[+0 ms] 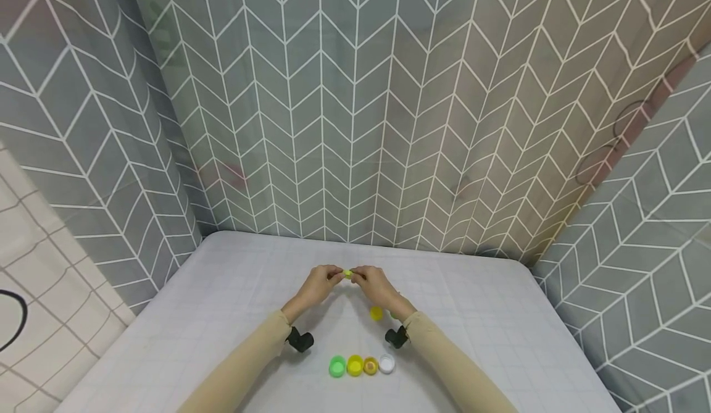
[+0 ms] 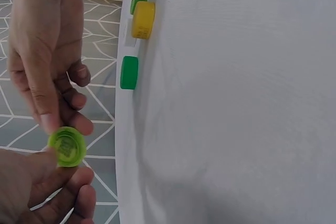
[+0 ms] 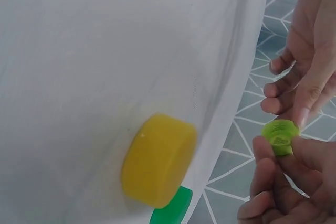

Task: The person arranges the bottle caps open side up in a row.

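A small light-green bottle cap (image 1: 347,273) is held up above the far half of the table, between both hands. My left hand (image 1: 319,284) pinches it from one side with thumb and fingers, and my right hand (image 1: 376,284) pinches it from the other. In the left wrist view, the cap's hollow inside (image 2: 67,147) faces the camera. The right wrist view shows the same light-green cap (image 3: 281,136) between the fingertips of both hands. Below the right forearm lie a yellow cap (image 1: 376,313) and a green cap (image 1: 393,315), the latter mostly hidden.
Nearer the body, a row on the white-covered table (image 1: 233,314) has a green cap (image 1: 337,367), a yellow cap (image 1: 355,365), a darker yellow cap (image 1: 370,365) and a white cap (image 1: 386,363). Patterned curtains (image 1: 355,104) stand behind and at the sides.
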`<action>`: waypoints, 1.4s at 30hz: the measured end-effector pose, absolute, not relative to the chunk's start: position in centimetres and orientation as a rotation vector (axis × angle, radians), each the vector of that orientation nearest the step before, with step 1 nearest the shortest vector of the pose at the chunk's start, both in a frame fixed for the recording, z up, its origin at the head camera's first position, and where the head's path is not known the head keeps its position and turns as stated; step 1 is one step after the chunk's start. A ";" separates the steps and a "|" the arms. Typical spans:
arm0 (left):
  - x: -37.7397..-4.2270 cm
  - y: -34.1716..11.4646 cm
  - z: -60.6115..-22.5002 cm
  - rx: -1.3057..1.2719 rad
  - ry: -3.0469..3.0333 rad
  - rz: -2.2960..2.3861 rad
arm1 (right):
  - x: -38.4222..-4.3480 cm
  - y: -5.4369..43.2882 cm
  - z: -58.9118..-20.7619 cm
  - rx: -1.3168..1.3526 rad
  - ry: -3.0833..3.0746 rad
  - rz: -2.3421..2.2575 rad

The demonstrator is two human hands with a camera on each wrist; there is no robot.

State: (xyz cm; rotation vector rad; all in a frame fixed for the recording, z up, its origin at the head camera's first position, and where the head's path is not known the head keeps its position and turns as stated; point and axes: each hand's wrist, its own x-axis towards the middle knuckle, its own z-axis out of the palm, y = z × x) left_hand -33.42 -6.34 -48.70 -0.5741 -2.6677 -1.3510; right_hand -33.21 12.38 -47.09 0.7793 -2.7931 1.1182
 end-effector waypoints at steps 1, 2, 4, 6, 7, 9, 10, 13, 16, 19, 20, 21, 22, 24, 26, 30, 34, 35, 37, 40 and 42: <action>-33.4 -6.4 -48.7 -0.575 -2.660 -1.355 | -33.2 12.4 -47.1 0.778 -2.783 1.128; -33.4 -6.4 -48.7 -0.574 -2.654 -1.359 | -33.1 12.4 -47.0 0.780 -2.775 1.139; -33.5 -6.4 -48.8 -0.573 -2.636 -1.358 | -33.1 12.3 -47.0 0.783 -2.761 1.151; -33.5 -6.4 -48.9 -0.567 -2.618 -1.355 | -33.1 12.3 -46.9 0.791 -2.747 1.156; -33.6 -6.3 -48.9 -0.559 -2.611 -1.355 | -33.1 12.3 -46.8 0.792 -2.741 1.160; -33.6 -6.2 -49.0 -0.546 -2.597 -1.350 | -33.1 12.2 -46.7 0.780 -2.743 1.166; -33.6 -6.2 -49.0 -0.548 -2.588 -1.345 | -33.1 12.2 -46.7 0.780 -2.745 1.161; -33.6 -6.1 -49.1 -0.529 -2.593 -1.332 | -33.1 12.2 -46.6 0.759 -2.756 1.153; -33.5 -6.0 -49.2 -0.524 -2.611 -1.340 | -33.1 12.2 -46.8 0.719 -2.772 1.153; -33.4 -5.9 -49.3 -0.500 -2.641 -1.382 | -33.1 12.2 -47.0 0.669 -2.783 1.177; -33.3 -5.9 -49.3 -0.491 -2.647 -1.402 | -33.1 12.2 -47.1 0.653 -2.784 1.185; -33.3 -5.9 -49.3 -0.491 -2.652 -1.406 | -33.1 12.2 -47.2 0.639 -2.781 1.187; -33.2 -5.8 -49.3 -0.481 -2.659 -1.415 | -33.0 12.1 -47.3 0.624 -2.778 1.190; -33.1 -5.8 -49.3 -0.468 -2.665 -1.429 | -33.0 12.1 -47.4 0.596 -2.763 1.192; -33.0 -5.8 -49.2 -0.457 -2.669 -1.438 | -33.0 12.1 -47.5 0.570 -2.742 1.187; -33.0 -5.8 -49.1 -0.448 -2.675 -1.434 | -32.8 11.9 -47.4 0.515 -2.718 1.158; -32.9 -5.7 -48.8 -0.439 -2.679 -1.422 | -32.8 11.8 -47.2 0.465 -2.711 1.123; -32.8 -5.7 -48.6 -0.438 -2.678 -1.418 | -32.7 11.8 -47.1 0.460 -2.709 1.117; -32.8 -5.7 -48.4 -0.433 -2.680 -1.402 | -32.7 11.8 -46.9 0.448 -2.715 1.102; -32.7 -5.7 -47.9 -0.433 -2.678 -1.377 | -32.5 11.9 -46.4 0.451 -2.724 1.096; -32.6 -5.6 -47.5 -0.425 -2.680 -1.369 | -32.4 12.0 -45.9 0.463 -2.730 1.100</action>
